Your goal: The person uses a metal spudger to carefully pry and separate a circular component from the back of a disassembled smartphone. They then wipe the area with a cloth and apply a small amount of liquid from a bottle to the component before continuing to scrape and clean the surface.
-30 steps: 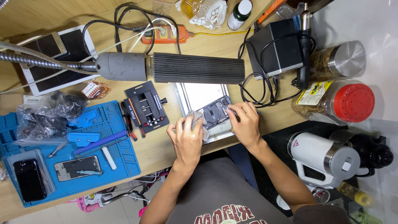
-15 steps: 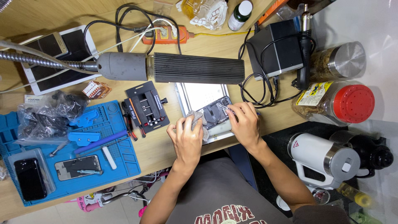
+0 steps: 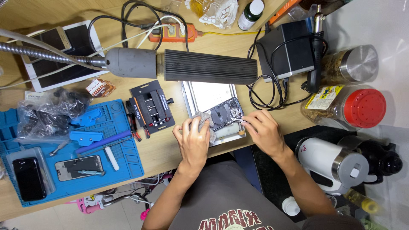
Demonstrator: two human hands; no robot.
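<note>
opened phone on metal plate, worktop centre, back off, insides bare | left hand at its 9 o'clock, fingers clamped on grey cloth | right hand at 3 o'clock, fingers pinched on thin tool | progress: mid-disassembly, reassembly pending

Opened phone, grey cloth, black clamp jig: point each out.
opened phone (image 3: 225, 114), head view, on its exposed dark inside.
grey cloth (image 3: 203, 118), head view, on the fold above the left hand (image 3: 194, 142).
black clamp jig (image 3: 152, 107), head view, on its centre.
</note>
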